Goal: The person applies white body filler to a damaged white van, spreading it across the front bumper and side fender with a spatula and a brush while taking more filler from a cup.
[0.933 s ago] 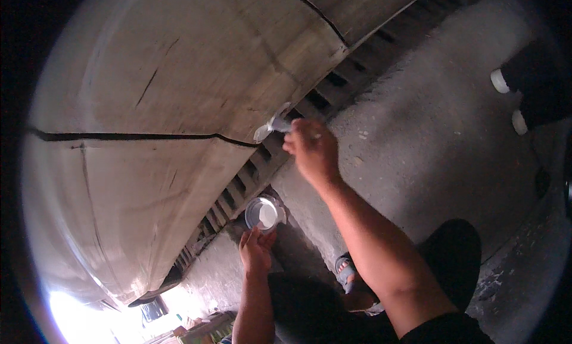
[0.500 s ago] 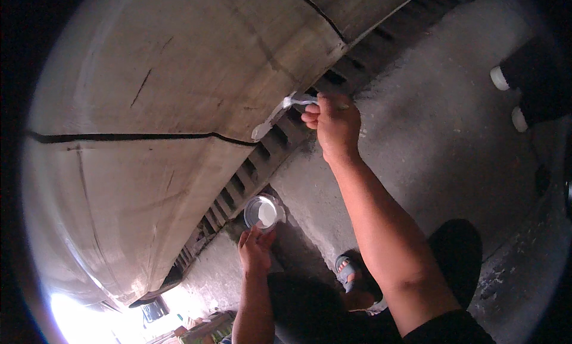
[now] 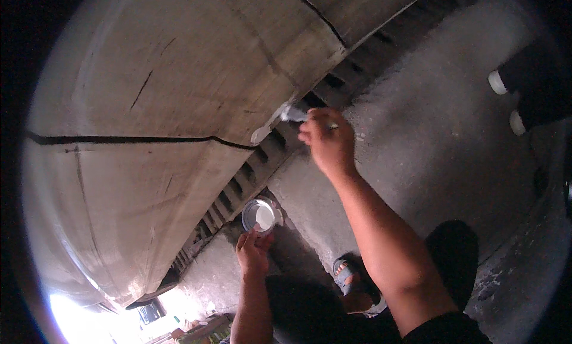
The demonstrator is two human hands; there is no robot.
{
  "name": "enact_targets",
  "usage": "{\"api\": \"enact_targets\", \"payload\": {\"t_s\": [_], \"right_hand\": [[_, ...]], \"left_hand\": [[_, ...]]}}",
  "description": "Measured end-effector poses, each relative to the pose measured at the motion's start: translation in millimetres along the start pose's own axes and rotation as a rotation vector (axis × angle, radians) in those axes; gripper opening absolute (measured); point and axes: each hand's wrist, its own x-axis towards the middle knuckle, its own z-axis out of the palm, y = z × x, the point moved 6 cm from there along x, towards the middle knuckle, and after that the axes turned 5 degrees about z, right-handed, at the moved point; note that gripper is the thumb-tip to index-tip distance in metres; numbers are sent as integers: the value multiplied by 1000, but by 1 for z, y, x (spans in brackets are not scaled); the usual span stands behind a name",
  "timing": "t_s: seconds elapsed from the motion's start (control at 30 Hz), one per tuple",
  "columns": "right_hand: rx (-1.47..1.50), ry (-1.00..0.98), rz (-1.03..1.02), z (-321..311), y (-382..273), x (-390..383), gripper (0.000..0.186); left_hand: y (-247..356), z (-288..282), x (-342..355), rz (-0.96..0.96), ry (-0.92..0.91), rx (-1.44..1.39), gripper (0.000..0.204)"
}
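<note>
My right hand is closed round the handle of a paintbrush. Its whitened tip meets the lower edge of a dull beige, curved vehicle-like body panel, where a wet-looking white streak runs toward a dark panel gap. Lower down, my left hand grips the near rim of a small round tub holding something white. Most of the brush handle is hidden inside my right fist.
A dark slotted strip lies beneath the panel's edge, beside a rough concrete floor. My sandalled foot is near the tub. Another person's dark legs and white shoes stand at the right. Bright light enters at lower left.
My right hand has moved slightly down and left, bringing the brush tip lower along the panel edge. The tub in my left hand has shifted only a little.
</note>
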Motion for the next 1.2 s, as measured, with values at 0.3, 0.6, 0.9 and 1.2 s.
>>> {"api": "enact_targets", "payload": {"t_s": [0.3,0.6,0.9,1.2], "right_hand": [[121,45,108,1,14,-7,20],[-65,31,-86,17,29,-18,21],[-71,57,-86,11,21,-20,20],[-239,30,-105,18,19,-33,19]], "left_hand": [[-3,-3,5,2,-12,3,10],[-3,0,5,1,-64,-27,8],[2,3,1,-6,-27,1,8],[0,1,3,-16,-29,-8,12]]}}
